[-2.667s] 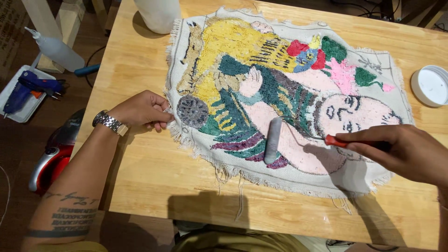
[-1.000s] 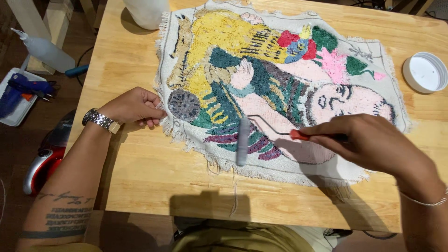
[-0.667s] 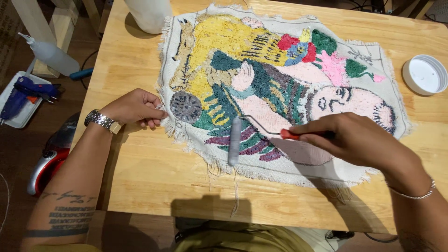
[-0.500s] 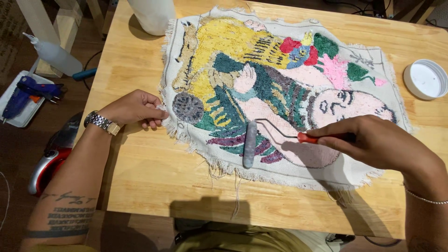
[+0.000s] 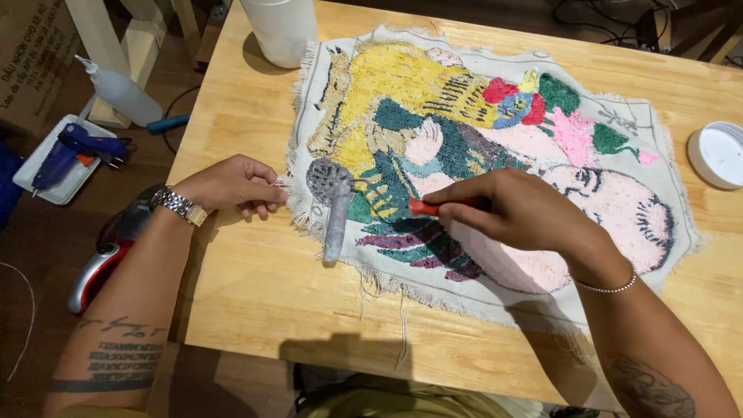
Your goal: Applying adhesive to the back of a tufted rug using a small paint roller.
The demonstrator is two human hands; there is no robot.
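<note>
My right hand (image 5: 526,213) is closed around the red handle (image 5: 426,207) of a small roller (image 5: 336,223), whose grey, glue-coated sleeve lies near the frayed left edge of the tufted rug piece (image 5: 472,147), over the yellow and green areas. My left hand (image 5: 232,183) has its fingers curled and pinches the fringe at that same edge, pinning the cloth against the wooden table (image 5: 255,279). To do this pass well, I judge that I should keep the left pinch firm so the backing stays flat, press the roller evenly, and stop short of the loose threads so they do not wrap around the sleeve. Farther out, a white round lid (image 5: 718,153) sits at the right side of the table, a white container (image 5: 280,27) stands at the top, and on the floor to my left lie a squeeze bottle (image 5: 120,91) and a blue glue gun (image 5: 73,151) on a tray.
</note>
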